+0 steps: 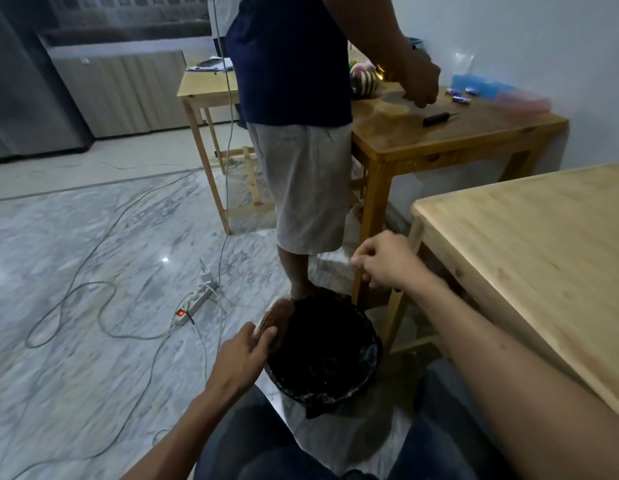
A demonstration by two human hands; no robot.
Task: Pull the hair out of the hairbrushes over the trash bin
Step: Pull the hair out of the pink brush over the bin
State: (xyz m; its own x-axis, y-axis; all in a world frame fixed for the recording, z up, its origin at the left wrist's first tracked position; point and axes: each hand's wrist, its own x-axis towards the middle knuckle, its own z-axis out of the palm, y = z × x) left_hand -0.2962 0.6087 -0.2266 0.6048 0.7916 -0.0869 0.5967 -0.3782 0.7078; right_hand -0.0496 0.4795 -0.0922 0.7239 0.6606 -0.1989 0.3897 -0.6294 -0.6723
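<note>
the left hand (244, 351) grips a wooden hairbrush (275, 320) by its lower end, fingers curled round it, and holds the brush head at the near-left rim of the trash bin (370, 362), bristle side turned up and toward the bin. the right hand (387, 261) is raised above and beyond the bin, fingers loosely curled with thumb and fingertips drawn together; it may be pinching a tuft of hair, but the picture is too blurred to tell whether anything is in it. the step in hand appears to be stripping hair from the bristles. to do it well, keep the brush head over the bin's opening rather than over its rim, so that loose strands fall onto the black liner and not onto the floor (93, 237); pinch the hair close to the bristle roots and draw it along the bristles, not across them; let go only when the right hand is directly above the opening. room to move is limited. the light wooden table (543, 254) stands close on the right, its corner and leg just beside the right forearm, so pull upward and leftward rather than outward. a standing person's leg (301, 265) is just beyond the bin's far rim. on the left, a power strip (197, 301) and trailing cables lie on the floor near the bin; keep the brush and any falling hair away from them.
</note>
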